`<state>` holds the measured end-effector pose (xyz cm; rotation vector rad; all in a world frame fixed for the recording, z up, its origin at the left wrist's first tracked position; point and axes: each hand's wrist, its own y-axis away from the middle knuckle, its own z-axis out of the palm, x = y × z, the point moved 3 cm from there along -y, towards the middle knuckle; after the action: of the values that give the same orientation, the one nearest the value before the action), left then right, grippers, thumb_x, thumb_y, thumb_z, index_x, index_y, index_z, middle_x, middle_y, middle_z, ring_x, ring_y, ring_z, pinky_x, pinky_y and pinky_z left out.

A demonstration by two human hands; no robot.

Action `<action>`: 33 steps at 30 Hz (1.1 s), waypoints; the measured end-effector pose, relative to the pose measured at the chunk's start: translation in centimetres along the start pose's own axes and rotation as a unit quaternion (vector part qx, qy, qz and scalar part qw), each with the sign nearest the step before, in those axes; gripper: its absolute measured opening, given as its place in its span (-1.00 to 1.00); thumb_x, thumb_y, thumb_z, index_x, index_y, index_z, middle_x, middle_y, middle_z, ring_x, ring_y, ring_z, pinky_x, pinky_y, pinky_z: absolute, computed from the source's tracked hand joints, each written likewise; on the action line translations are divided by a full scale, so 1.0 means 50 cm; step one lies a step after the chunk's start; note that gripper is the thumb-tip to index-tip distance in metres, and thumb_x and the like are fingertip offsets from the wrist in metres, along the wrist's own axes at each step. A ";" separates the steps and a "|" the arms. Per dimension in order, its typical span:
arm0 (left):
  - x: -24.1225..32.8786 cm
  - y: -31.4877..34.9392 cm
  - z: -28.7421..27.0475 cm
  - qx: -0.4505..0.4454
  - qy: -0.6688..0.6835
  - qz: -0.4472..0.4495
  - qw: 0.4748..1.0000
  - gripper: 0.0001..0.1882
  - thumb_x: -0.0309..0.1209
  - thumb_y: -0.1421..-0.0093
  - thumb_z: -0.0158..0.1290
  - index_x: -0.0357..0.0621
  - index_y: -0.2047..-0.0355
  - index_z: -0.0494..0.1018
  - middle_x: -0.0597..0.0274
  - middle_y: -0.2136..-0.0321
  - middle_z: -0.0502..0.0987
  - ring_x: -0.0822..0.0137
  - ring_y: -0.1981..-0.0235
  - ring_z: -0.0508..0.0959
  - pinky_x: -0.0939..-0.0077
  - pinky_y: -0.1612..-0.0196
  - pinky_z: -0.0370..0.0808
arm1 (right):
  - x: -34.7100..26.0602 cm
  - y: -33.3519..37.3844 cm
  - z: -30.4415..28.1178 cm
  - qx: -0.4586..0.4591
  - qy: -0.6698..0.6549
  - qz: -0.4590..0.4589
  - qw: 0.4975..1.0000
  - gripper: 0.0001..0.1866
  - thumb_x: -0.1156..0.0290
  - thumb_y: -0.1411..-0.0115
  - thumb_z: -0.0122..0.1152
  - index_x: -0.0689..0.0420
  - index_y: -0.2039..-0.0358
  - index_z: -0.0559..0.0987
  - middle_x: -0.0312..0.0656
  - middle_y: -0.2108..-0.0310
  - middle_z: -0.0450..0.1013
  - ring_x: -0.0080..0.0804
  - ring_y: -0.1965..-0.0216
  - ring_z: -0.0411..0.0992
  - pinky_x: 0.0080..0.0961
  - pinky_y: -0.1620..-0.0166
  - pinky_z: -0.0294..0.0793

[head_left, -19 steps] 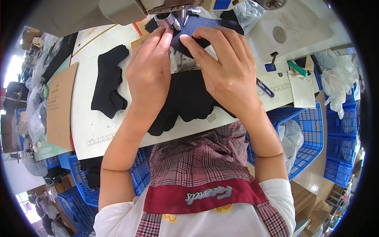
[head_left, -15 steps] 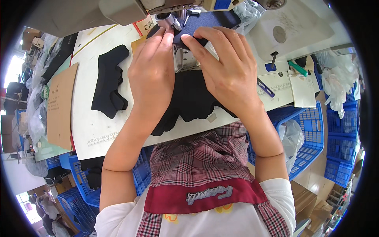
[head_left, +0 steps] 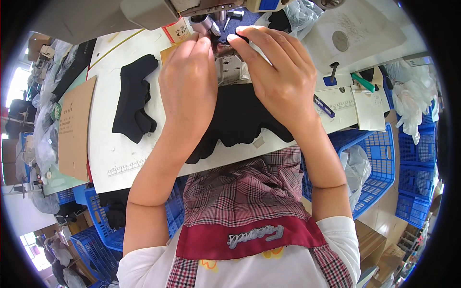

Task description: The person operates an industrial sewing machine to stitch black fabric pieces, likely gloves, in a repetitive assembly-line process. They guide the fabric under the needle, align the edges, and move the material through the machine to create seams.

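At the head of the sewing machine (head_left: pixel 203 24), a dark navy fabric piece (head_left: pixel 246 20) lies around the needle area, partly behind my fingers. My left hand (head_left: pixel 188 84) is closed, its fingertips pressed together on the fabric's edge beside the metal cylinder of the machine. My right hand (head_left: pixel 283 79) pinches the same fabric's near edge between thumb and forefinger, just right of the needle. Below and between my wrists, black cut fabric (head_left: pixel 235 115) with a wavy edge lies on the white table (head_left: pixel 113 156). Another black fabric piece (head_left: pixel 132 98) rests left of my left hand.
A purple cutter (head_left: pixel 324 106) lies right of my right wrist, near a green-handled tool (head_left: pixel 362 82). Brown cardboard (head_left: pixel 77 129) stands at the left. Blue crates (head_left: pixel 377 168) sit beside the table, and plastic bags (head_left: pixel 302 17) lie behind the machine.
The navy fabric has shifted at the machine; less of it shows to the right, and more of the metal below the needle is exposed. My hands have moved slightly right.
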<state>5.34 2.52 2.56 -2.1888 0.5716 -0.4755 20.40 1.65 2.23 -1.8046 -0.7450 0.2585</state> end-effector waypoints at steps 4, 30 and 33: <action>-0.011 -0.008 0.008 0.010 -0.001 0.008 1.000 -0.86 -0.55 -0.13 0.11 -0.34 0.29 0.55 0.02 0.39 0.58 0.01 0.35 0.59 0.23 0.29 0.53 | 0.011 0.002 0.015 0.027 -0.015 0.006 1.000 -0.69 0.53 0.09 0.27 0.25 0.25 0.60 -0.24 0.21 0.50 -0.31 0.23 0.52 -0.40 0.15 0.55; -0.087 0.081 -0.005 -0.176 0.313 -0.263 0.895 -0.61 -0.15 -0.39 -0.04 -0.24 0.21 0.59 0.12 0.28 0.62 0.25 0.21 0.57 0.37 0.07 0.43 | 0.010 -0.003 0.016 -0.006 -0.045 0.057 0.997 -0.76 0.56 -0.01 0.30 0.22 0.24 0.58 -0.24 0.24 0.49 -0.25 0.21 0.50 -0.37 0.15 0.54; -0.110 0.059 0.037 -0.191 0.453 -0.401 0.773 -0.44 0.08 -0.39 -0.13 -0.18 0.18 0.59 0.17 0.26 0.61 0.27 0.14 0.52 0.33 0.00 0.32 | 0.011 -0.004 0.014 -0.015 -0.058 0.052 0.997 -0.71 0.57 0.03 0.31 0.24 0.23 0.55 -0.23 0.23 0.45 -0.23 0.19 0.48 -0.35 0.12 0.53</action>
<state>1.03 4.94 -1.67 -2.4132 0.1464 -2.1050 20.40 2.56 2.26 -1.8715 -0.7403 0.4271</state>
